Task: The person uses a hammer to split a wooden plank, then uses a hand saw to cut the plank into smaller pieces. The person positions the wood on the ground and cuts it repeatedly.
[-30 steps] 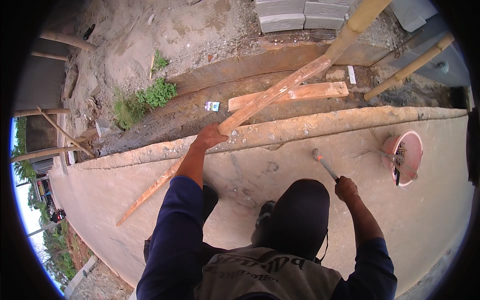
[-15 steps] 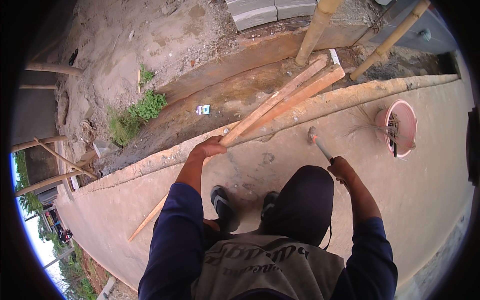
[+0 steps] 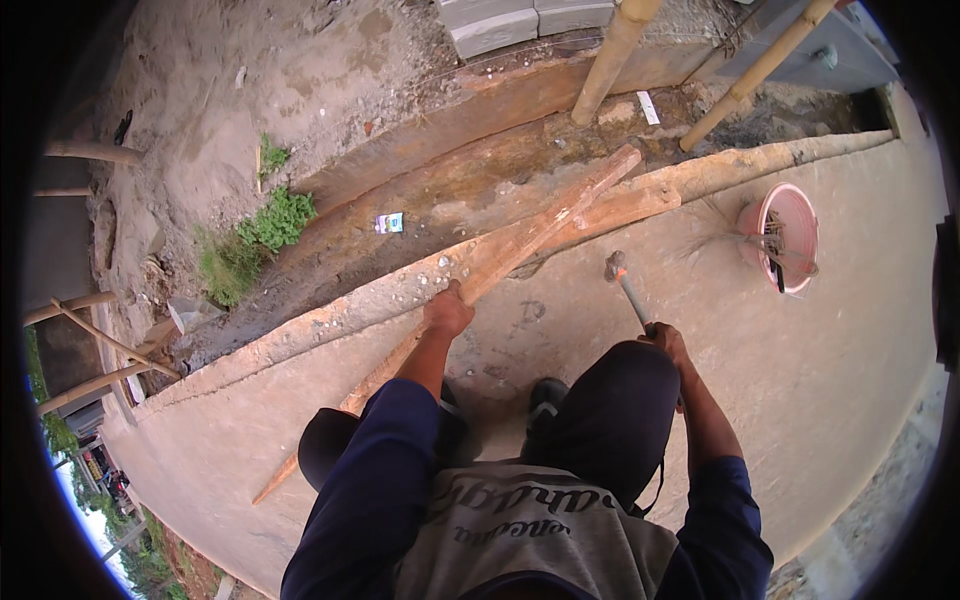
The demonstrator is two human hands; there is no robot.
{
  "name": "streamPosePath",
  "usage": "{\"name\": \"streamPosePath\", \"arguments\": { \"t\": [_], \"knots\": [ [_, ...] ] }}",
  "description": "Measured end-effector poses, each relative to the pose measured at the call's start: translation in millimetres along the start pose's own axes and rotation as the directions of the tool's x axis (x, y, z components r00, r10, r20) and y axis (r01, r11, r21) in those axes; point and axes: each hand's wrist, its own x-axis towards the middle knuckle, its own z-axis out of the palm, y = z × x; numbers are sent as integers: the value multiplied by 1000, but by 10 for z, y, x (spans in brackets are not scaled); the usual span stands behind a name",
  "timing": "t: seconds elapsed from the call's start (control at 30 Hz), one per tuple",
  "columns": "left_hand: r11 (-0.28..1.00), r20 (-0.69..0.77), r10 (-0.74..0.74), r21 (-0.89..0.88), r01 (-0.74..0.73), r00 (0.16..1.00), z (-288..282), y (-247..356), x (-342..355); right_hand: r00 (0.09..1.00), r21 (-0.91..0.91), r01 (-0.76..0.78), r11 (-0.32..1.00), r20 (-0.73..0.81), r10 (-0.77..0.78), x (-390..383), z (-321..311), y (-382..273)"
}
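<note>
My left hand (image 3: 448, 312) is closed on a long wooden plank (image 3: 545, 228) that slants from beside my left knee up to the far right, across the concrete ledge. A second wooden plank (image 3: 635, 205) lies beneath it, its far end showing to the right. Lower left, a narrow wooden end (image 3: 275, 482) sticks out past my knee; whether it belongs to one of these planks is hidden. My right hand (image 3: 668, 348) is wrapped round the handle of a hammer (image 3: 632, 300), held in front of my right knee with its head pointing away, apart from the planks.
A pink bucket (image 3: 812, 235) with sticks and a dark-handled item stands at right on the concrete floor (image 3: 800, 400). Beyond the ledge (image 3: 390, 290) runs a muddy trench with a small packet (image 3: 389, 223). Bamboo poles (image 3: 612, 65), green weeds (image 3: 278, 220) and grey blocks (image 3: 492, 32) stand farther off.
The planks' far ends have come down toward the ledge and spread apart, uncovering a white strip in the trench. My left hand has moved right and slightly nearer. My right hand still holds the hammer.
</note>
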Motion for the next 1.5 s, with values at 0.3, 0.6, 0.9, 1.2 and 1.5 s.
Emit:
{"name": "streamPosePath", "arguments": {
  "t": [0.3,0.6,0.9,1.2,1.5],
  "knots": [
    [998,-122,-67,13,69,990,276,-160,-27,716,256,611,749,-582,-385,-810,-1300,-2099],
    [998,-260,60,15,-58,964,112,-133,-36,997,-254,43,966,-47,-56,145,-57,-265],
    [986,-200,136,-70,-153,970,-220,-289,11,996,-90,81,993,-41,-85,-176,-112,-130],
    [934,166,271,-285,-217,948,-141,-210,246,878,-151,470,870,-16,-478,0,647,1164],
    [933,270,265,-314,-176,926,-344,4,258,974,-266,133,955,214,-76,18,270,623]
  ]
}}
